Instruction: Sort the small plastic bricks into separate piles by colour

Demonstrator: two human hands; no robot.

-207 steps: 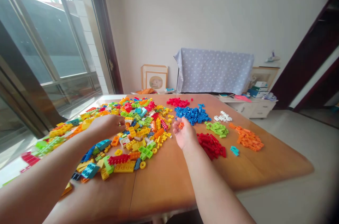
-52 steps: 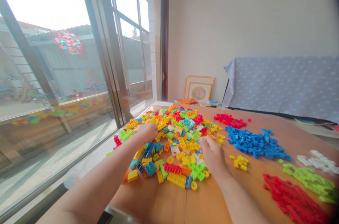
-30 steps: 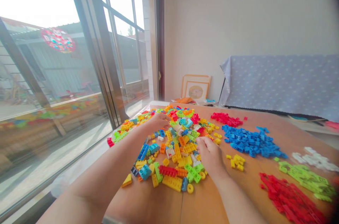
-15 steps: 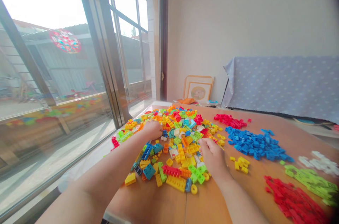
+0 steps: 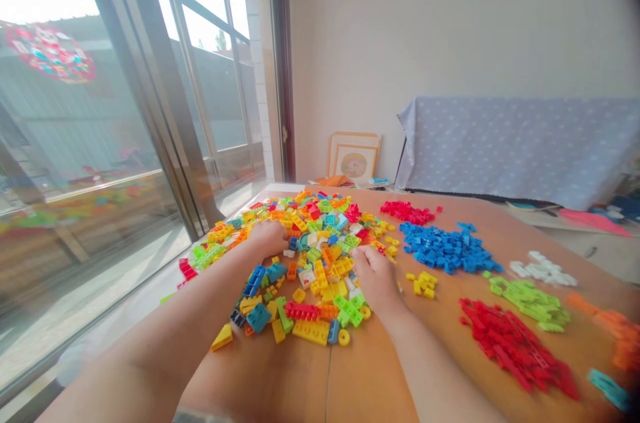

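A large heap of mixed toy building blocks (image 5: 311, 331) spreads over the wooden table (image 5: 280, 383). My left hand (image 5: 270, 236) rests on the heap's left side, fingers curled down among yellow and orange blocks. Whatever its fingertips pinch is hidden. At the heap's right edge, my right hand (image 5: 375, 276) is closed, thumb against the curled fingers, beside a light green block (image 5: 349, 311) and several yellow ones. Its grip hides anything inside. Between the hands lie yellow, orange, white and teal blocks.
Sorted piles lie to the right: blue blocks (image 5: 450, 247), red blocks (image 5: 515, 343), light green pieces (image 5: 530, 303), white pieces (image 5: 543, 269), orange pieces (image 5: 617, 336) and a small yellow group (image 5: 425, 284). A farther red pile (image 5: 407, 212) sits behind. Glass windows (image 5: 100, 143) border the left.
The view has turned to the right, so the table and heap appear farther left and more orange and teal pieces show. Both hands stay at nearly the same places on the heap.
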